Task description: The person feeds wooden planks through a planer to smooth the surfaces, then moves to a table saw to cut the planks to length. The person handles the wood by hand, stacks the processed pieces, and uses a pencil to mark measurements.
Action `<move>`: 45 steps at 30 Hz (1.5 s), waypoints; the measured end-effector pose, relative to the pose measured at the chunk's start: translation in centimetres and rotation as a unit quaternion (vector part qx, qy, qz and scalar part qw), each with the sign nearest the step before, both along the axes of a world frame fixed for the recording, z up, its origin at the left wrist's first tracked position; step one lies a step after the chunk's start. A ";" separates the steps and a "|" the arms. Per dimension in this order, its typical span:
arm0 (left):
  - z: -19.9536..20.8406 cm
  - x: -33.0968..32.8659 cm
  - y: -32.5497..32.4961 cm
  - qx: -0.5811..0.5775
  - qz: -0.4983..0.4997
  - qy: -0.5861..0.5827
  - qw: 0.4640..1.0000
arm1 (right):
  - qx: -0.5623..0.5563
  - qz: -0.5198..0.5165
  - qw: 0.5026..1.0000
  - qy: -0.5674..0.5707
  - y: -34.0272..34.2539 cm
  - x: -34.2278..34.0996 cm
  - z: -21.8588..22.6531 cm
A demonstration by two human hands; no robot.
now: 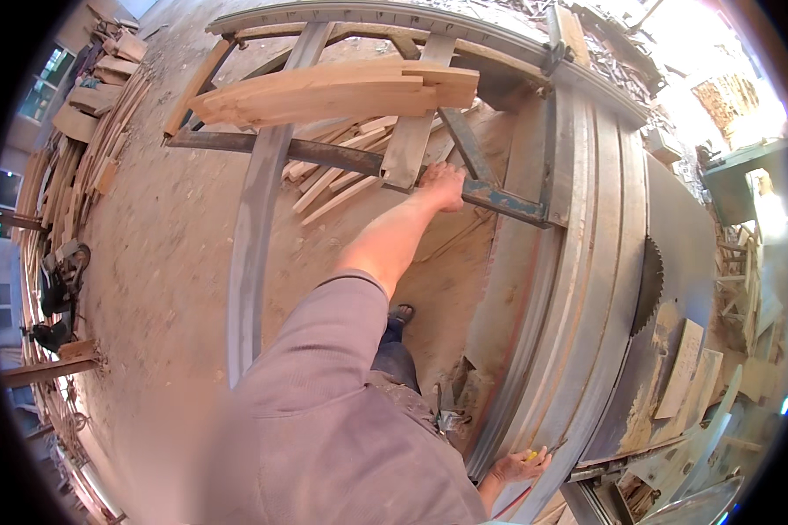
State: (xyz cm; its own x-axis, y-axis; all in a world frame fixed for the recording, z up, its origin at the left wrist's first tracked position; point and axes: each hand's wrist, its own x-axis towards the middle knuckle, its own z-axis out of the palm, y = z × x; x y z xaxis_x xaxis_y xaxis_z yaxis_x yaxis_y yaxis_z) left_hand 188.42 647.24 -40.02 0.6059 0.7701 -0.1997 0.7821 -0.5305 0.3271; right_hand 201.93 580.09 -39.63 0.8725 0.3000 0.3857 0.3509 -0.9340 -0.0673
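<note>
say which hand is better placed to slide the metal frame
Likely the left hand: it grips the metal frame, while the right hand is by the long rails, holding something yellow.

Wore a plain mauve-grey cloth shirt — short-sleeved, loose — with dark blue trousers and a dark strapped sandal.

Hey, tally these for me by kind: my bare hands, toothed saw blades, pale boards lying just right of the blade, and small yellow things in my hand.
Hands: 2, the left hand on the metal rail and the right hand
Saw blade: 1
Pale boards: 2
Small yellow thing: 1
Total: 6
</note>
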 end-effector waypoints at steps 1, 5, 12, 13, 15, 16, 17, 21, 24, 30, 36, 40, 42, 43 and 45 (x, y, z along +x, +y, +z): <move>0.2 -0.1 -0.3 0.015 -0.001 -0.006 1.000 | -0.005 0.004 1.000 -0.006 0.0 0.0 0.0; -0.3 -0.3 -0.5 0.039 0.022 0.020 0.999 | -0.012 0.005 1.000 0.007 0.9 -0.3 0.9; 0.7 -0.2 -1.7 0.013 0.012 0.035 0.999 | -0.031 0.005 1.000 0.002 -1.5 -0.9 1.8; 0.7 -0.6 -2.2 0.015 0.016 0.038 0.999 | -0.033 0.007 0.999 0.002 -2.6 -0.6 1.4; 1.2 -1.2 -3.1 0.004 0.024 0.045 0.999 | -0.027 0.034 0.999 -0.014 -6.2 1.0 -0.6; 1.5 -1.8 -3.9 0.000 0.025 0.040 0.999 | -0.018 0.059 0.998 -0.030 -8.9 2.7 -2.4; 1.5 -2.3 -4.8 -0.004 0.025 0.036 0.999 | -0.010 0.084 0.995 -0.046 -11.7 4.4 -4.3; -1.1 -2.5 -9.0 -0.010 0.015 0.010 1.000 | -0.024 0.051 0.998 -0.040 -13.8 2.5 -2.9; -0.2 -4.4 -11.3 0.001 0.026 -0.014 1.000 | -0.024 0.030 0.999 -0.018 -13.3 1.2 -1.0; -0.1 -7.7 -18.4 0.002 0.014 -0.047 0.999 | -0.030 -0.016 0.999 0.031 -17.6 -1.8 1.0; 1.5 -13.6 -26.6 -0.028 0.022 -0.300 0.953 | -0.035 -0.034 0.996 0.072 -21.4 -3.9 2.7; 11.8 -19.4 -28.0 0.206 0.027 -0.274 0.939 | 0.003 -0.016 0.998 0.068 -18.2 -4.7 3.1; 12.2 -21.8 -26.8 0.291 0.101 -0.216 0.927 | 0.039 0.008 0.999 0.027 -13.2 -3.4 3.0; 11.9 -23.4 -26.3 0.302 0.127 -0.182 0.927 | 0.069 0.013 0.997 0.040 -10.7 -2.9 3.2; 10.2 -26.9 -25.4 0.314 0.166 -0.095 0.930 | 0.082 0.067 0.993 0.050 -5.9 -0.9 4.1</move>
